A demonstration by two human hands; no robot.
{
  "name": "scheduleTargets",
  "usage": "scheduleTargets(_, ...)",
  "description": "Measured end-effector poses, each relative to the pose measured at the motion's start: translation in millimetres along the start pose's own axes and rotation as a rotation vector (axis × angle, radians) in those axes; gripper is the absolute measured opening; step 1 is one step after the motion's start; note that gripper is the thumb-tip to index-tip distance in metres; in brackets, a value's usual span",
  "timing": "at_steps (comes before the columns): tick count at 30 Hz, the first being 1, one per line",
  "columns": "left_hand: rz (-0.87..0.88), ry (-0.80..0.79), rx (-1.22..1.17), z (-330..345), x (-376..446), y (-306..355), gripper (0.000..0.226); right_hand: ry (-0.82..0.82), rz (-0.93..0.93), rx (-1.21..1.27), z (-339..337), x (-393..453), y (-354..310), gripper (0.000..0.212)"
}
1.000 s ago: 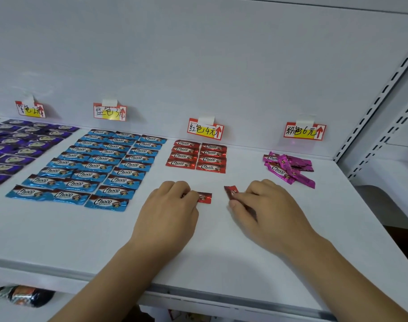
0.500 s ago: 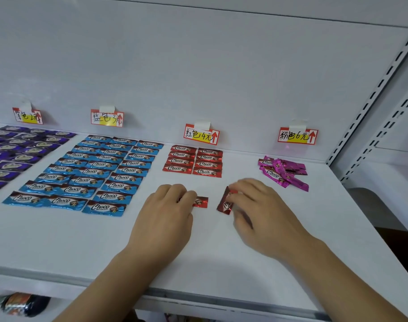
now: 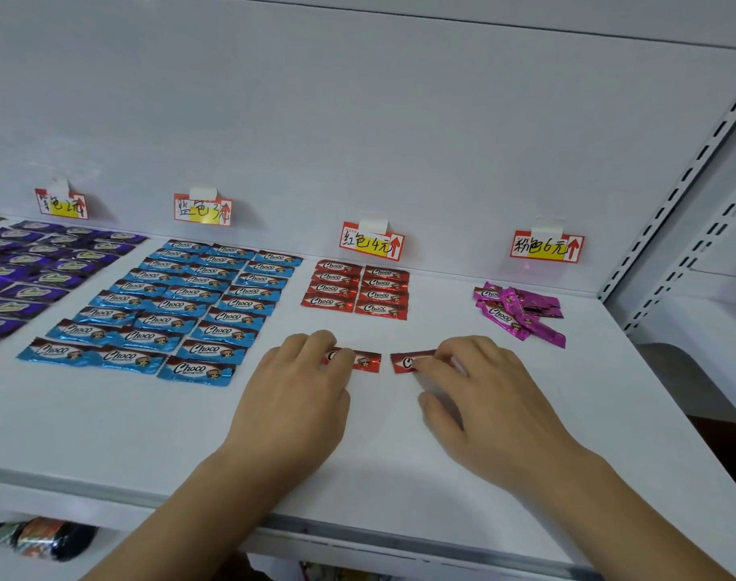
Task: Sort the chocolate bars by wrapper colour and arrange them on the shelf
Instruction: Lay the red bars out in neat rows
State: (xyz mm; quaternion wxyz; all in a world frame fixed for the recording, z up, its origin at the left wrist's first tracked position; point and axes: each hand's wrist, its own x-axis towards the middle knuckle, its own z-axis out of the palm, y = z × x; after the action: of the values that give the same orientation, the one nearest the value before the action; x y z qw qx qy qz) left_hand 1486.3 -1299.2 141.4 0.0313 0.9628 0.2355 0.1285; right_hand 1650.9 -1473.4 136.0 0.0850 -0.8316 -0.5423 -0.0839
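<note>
On the white shelf (image 3: 399, 463) two red chocolate bars lie flat, side by side, in front of the tidy red block (image 3: 355, 289). My left hand (image 3: 299, 396) rests its fingertips on the left red bar (image 3: 364, 361), covering its left half. My right hand (image 3: 483, 396) holds the right red bar (image 3: 408, 361) under its curled fingers; only the bar's left end shows. Blue bars (image 3: 181, 312) lie in rows to the left, purple bars (image 3: 26, 274) at the far left. A loose heap of pink bars (image 3: 517, 312) sits at the right.
Four price labels hang on the back wall, among them the red label (image 3: 372, 241) and the pink label (image 3: 546, 247). A slotted upright (image 3: 668, 195) bounds the shelf at the right. A dark wrapped bottle (image 3: 39, 538) lies below the front edge.
The right red bar, tilted up in my right hand half a second ago, now lies flat and level with the left bar. My left hand has stayed on its bar.
</note>
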Motion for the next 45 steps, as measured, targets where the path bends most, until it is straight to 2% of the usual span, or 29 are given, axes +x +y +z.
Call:
scheduleTargets(3, -0.007, -0.026, 0.005, -5, -2, 1, 0.043, -0.048, 0.007, -0.023, -2, 2, -4, 0.037)
scheduleTargets(10, -0.023, -0.101, 0.116, -12, -3, 4, 0.047, -0.111, 0.065, -0.065, -3, 11, -30, 0.056)
scheduleTargets(15, -0.061, -0.14, 0.196, -9, 12, 1, 0.042, -0.118, 0.097, -0.099, 0, 24, -43, 0.059)
scheduleTargets(21, -0.101, -0.229, 0.31, -5, 28, -5, 0.048, -0.117, 0.091, -0.118, 6, 43, -54, 0.062)
scheduleTargets(29, -0.095, -0.214, 0.243, 1, 42, -15, 0.044, -0.102, 0.099, -0.102, 13, 59, -57, 0.06)
scheduleTargets(45, -0.131, -0.224, 0.205, 5, 46, -16, 0.053, -0.084, 0.121, -0.117, 16, 63, -58, 0.064)
